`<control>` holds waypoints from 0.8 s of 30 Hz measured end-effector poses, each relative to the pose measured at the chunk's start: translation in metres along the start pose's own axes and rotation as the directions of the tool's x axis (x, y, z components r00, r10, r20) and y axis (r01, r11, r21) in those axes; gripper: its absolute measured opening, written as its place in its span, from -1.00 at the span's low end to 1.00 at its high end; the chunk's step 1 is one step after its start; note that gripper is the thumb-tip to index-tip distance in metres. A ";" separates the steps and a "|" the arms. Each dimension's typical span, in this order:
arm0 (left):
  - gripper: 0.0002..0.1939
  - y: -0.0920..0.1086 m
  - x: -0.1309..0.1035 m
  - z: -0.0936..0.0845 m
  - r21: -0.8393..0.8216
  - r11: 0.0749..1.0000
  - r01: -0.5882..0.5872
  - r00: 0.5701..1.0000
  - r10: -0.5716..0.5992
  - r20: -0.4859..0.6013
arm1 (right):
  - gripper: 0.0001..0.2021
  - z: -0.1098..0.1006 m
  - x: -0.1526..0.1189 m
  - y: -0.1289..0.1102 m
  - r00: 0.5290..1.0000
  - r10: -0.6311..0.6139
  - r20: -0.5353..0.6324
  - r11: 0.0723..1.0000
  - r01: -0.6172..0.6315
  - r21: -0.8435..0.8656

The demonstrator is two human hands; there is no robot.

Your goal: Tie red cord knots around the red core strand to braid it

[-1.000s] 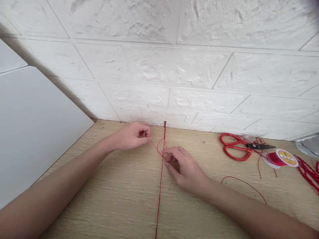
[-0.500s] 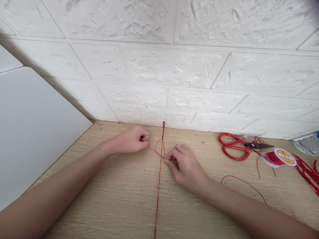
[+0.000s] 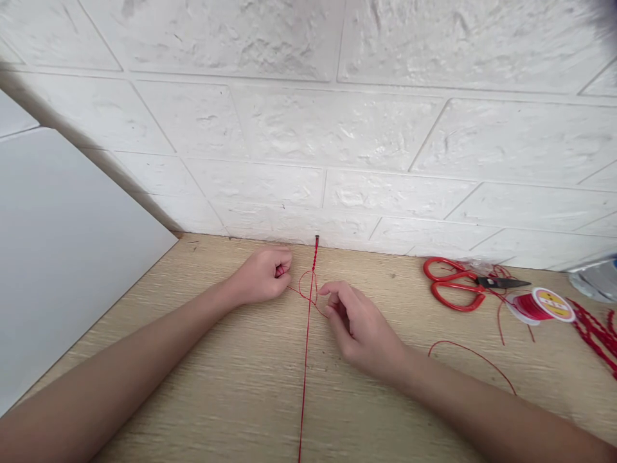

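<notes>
My left hand [image 3: 267, 275], just left of the centre of the frame, is curled closed with the thin red thread [image 3: 299, 294] caught in its fingers. The thread runs rightward from there into a small open loop in the middle of the frame, crosses the straight red cord [image 3: 304, 373], and slants down to the fingertips of my right hand [image 3: 361, 325], just right of centre. That hand is bent into a narrow curve, its index finger lifted away from the thumb; the thread reaches its tips, but I cannot tell whether they pinch it. The red cord drops from the knotted section [image 3: 315, 257] near the centre down to the bottom edge of the frame, passing between my hands. The top of the knotted section is at a small dark nail [image 3: 317, 237], close to where the white brick-patterned wall [image 3: 289, 128] meets the wood-grained table [image 3: 216, 399]. Right of my hands, the red-handled scissors [image 3: 482, 281] lie with their dark blades toward the right edge of the frame, bits of red thread about them. Just beside them is the spool [image 3: 554, 305], wound with red thread and showing a yellow and white label. A loose piece of red thread [image 3: 475, 352] curves across the lower right, above my forearm, and braided red cords [image 3: 595, 337] lie at the right edge, below a clear plastic object [image 3: 595, 281]. A smooth pale panel [image 3: 72, 251] fills the left side.
</notes>
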State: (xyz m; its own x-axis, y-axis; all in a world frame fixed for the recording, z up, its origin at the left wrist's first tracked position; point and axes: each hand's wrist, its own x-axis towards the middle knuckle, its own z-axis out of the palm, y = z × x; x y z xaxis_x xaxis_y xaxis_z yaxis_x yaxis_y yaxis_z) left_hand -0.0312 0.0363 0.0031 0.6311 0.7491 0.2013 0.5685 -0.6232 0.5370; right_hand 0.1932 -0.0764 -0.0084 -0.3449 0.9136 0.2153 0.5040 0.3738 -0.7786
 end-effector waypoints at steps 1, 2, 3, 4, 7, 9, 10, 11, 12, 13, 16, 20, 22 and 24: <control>-0.79 0.001 0.000 -0.001 0.008 1.000 0.004 1.000 -0.004 -0.015 | -0.74 0.000 0.000 0.000 1.000 0.009 -0.026 0.999 -0.010 -0.034; -0.82 0.002 0.000 -0.001 0.011 1.000 0.003 1.000 -0.003 -0.025 | -0.77 0.001 0.000 0.000 0.999 0.016 -0.048 0.997 -0.019 -0.069; -0.82 0.003 0.000 -0.002 0.010 1.000 -0.002 0.999 0.002 -0.032 | -0.81 0.001 0.001 0.000 0.998 0.016 -0.060 0.994 -0.022 -0.105; -0.79 0.004 0.000 -0.002 0.012 1.000 -0.014 0.999 0.015 -0.036 | -0.85 0.001 0.001 0.000 0.998 0.007 -0.063 0.990 -0.016 -0.142; -0.64 0.006 -0.001 -0.003 0.070 0.994 -0.082 0.994 0.087 -0.067 | -0.96 0.003 0.002 0.003 0.999 -0.023 -0.036 0.975 0.014 -0.223; -0.62 0.006 -0.001 -0.003 0.147 0.981 -0.124 0.984 0.140 -0.106 | -0.97 0.003 0.003 0.004 1.000 -0.016 -0.025 0.975 0.010 -0.222; -0.63 0.006 -0.002 -0.004 0.183 0.973 -0.140 0.977 0.166 -0.131 | -0.94 0.003 0.003 0.004 1.000 -0.011 -0.024 0.976 0.005 -0.218; -0.65 0.006 -0.003 -0.004 0.212 0.965 -0.154 0.969 0.190 -0.159 | -0.93 0.003 0.004 0.004 1.000 -0.007 -0.024 0.977 0.001 -0.213; -0.67 0.005 -0.003 -0.005 0.232 0.959 -0.165 0.958 0.212 -0.192 | -0.92 0.003 0.004 0.004 1.000 -0.003 -0.025 0.978 -0.002 -0.208; -0.70 0.005 -0.004 -0.006 0.241 0.954 -0.176 0.947 0.232 -0.224 | -0.93 0.003 0.004 0.003 1.000 -0.001 -0.029 0.979 -0.005 -0.205; -0.80 0.006 -0.005 -0.007 0.209 0.952 -0.224 0.938 0.269 -0.220 | -0.99 0.003 0.003 0.002 0.999 0.006 -0.054 0.976 -0.017 -0.216; -0.94 0.011 -0.003 -0.007 0.135 0.945 -0.299 0.954 0.293 0.057 | -0.97 0.003 0.002 0.002 0.999 0.024 -0.030 0.967 -0.030 -0.252; -0.99 0.013 -0.002 -0.006 0.124 0.945 -0.303 0.949 0.286 0.135 | -0.94 0.003 0.003 0.003 0.999 0.029 -0.015 0.968 -0.032 -0.250; -0.93 0.013 -0.001 -0.006 0.114 0.952 -0.285 0.950 0.265 0.162 | -0.92 0.002 0.003 0.003 1.000 0.015 -0.014 0.975 -0.017 -0.222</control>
State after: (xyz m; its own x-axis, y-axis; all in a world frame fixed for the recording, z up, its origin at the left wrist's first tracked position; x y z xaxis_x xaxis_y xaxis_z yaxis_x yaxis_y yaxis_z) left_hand -0.0273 0.0284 0.0145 0.8362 0.5104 0.2008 0.4215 -0.8322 0.3602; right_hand 0.1923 -0.0727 -0.0113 -0.3262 0.9212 0.2122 0.6729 0.3840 -0.6323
